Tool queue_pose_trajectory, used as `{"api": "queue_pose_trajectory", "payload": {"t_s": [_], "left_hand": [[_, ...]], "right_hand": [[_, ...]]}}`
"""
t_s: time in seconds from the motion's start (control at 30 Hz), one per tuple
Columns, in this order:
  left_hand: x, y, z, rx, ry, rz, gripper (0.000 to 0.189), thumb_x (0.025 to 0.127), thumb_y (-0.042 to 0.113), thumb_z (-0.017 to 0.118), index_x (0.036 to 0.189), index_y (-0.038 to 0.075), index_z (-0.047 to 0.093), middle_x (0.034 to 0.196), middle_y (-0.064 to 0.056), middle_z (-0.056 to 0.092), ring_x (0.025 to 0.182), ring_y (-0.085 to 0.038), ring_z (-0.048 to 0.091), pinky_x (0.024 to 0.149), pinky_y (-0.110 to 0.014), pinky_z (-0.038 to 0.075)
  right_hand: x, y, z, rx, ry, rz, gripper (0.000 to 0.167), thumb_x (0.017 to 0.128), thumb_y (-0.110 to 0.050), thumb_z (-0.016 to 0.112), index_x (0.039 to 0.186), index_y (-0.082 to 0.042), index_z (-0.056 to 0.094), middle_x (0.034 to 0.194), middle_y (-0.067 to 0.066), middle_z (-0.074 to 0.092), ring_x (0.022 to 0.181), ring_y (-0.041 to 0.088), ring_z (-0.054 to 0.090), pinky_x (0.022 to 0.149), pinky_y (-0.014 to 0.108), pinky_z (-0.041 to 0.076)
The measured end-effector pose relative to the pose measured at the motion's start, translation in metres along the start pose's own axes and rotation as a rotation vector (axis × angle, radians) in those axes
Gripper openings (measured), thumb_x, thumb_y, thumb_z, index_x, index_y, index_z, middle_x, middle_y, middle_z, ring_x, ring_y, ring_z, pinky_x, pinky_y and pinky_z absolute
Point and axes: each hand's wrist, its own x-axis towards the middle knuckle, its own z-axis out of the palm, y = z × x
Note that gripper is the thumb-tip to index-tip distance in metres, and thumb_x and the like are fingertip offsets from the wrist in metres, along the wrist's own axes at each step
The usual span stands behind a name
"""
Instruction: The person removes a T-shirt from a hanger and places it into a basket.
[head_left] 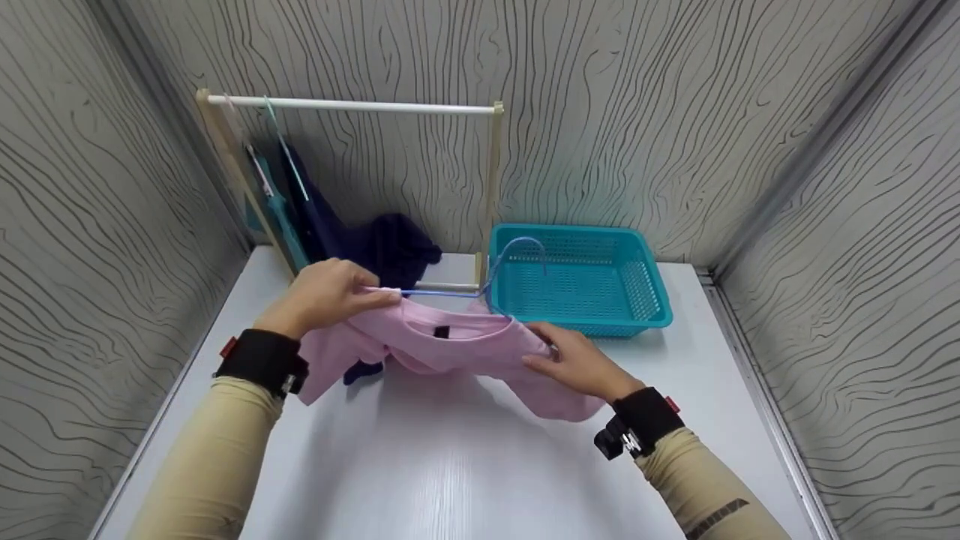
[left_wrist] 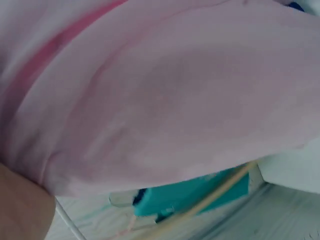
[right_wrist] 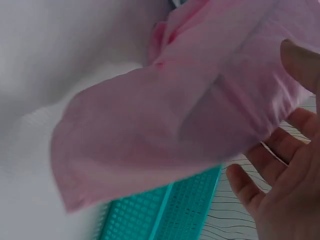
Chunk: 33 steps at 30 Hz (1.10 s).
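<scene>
A pink T-shirt (head_left: 469,351) hangs between both hands above the white table, its neckline up and a dark label inside the collar. My left hand (head_left: 330,296) pinches one shoulder of it, with the thumb along the top edge. At the other shoulder, my right hand (head_left: 574,360) holds the cloth between thumb and fingers; the right wrist view shows the sleeve (right_wrist: 125,140) drooping from there. A blue hanger (head_left: 442,293) runs into the neck opening, its hook standing up and tilted right; its ends are hidden by the shirt. Pink cloth (left_wrist: 190,95) fills most of the left wrist view.
At the back left stands a rack with a white rail (head_left: 352,106) and wooden posts. Dark navy clothing (head_left: 322,217) and a teal garment (head_left: 281,217) hang there on hangers. A turquoise basket (head_left: 652,285) sits at the back right, behind the right hand. Patterned walls enclose the table.
</scene>
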Motion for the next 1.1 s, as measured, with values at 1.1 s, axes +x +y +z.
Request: {"api": "queue_pose_trajectory", "payload": {"t_s": [1.1], "left_hand": [[0.065,0.123,0.074,0.009,-0.185,0.305,0.032,0.101,0.039,0.049,0.091,0.011,0.063,0.073,0.002,0.053,0.071,-0.015,0.051,0.069,-0.028,0.043]], "right_hand": [[-0.005,0.001,-0.026,-0.018,0.390,-0.156,0.016,0.094,-0.013,0.064,0.103,-0.009,0.076,0.096,0.001,0.074,0.089,0.016,0.067,0.081,0.028,0.054]]}}
